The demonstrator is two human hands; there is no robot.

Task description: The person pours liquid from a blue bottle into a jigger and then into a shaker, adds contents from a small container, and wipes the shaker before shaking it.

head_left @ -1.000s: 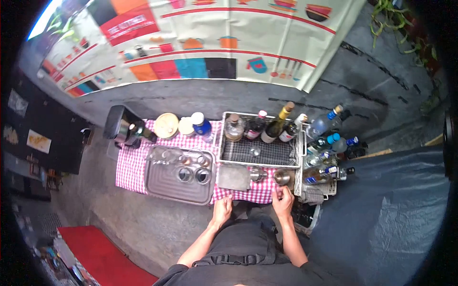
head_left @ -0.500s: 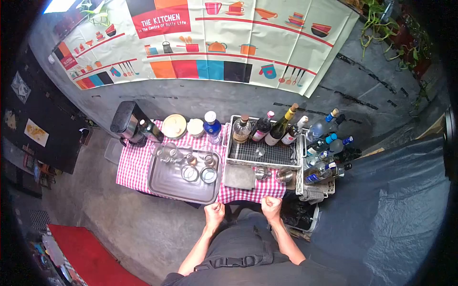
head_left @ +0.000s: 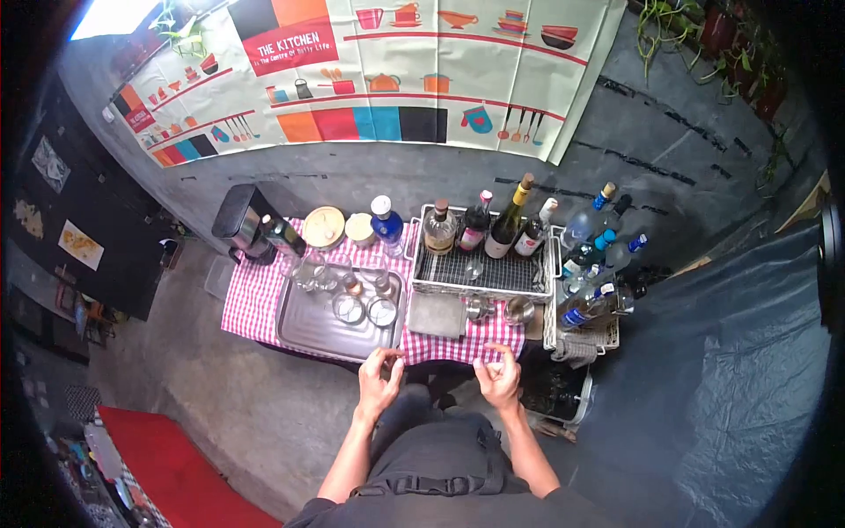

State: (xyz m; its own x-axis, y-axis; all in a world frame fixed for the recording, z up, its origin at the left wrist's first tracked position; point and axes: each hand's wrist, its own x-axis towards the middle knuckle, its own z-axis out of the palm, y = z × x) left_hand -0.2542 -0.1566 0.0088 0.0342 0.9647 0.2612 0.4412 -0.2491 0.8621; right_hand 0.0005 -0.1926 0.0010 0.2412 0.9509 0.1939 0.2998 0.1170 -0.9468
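My left hand is raised at the table's front edge, near the front right corner of the grey tray. Its fingers are curved and apart, and it holds nothing. My right hand hovers in front of the red checked cloth, also empty with fingers parted. Several clear glasses stand on the tray. Beyond my hands lie a folded grey cloth, a glass jar and a smaller glass.
A white wire basket holds several bottles. Another basket at the right is full of bottles. A blue bottle, two round containers, a dark bottle and a black appliance stand at the back left.
Both hands have gone from closed fists to opened fingers. They have also risen slightly, and the camera view has shifted a little.
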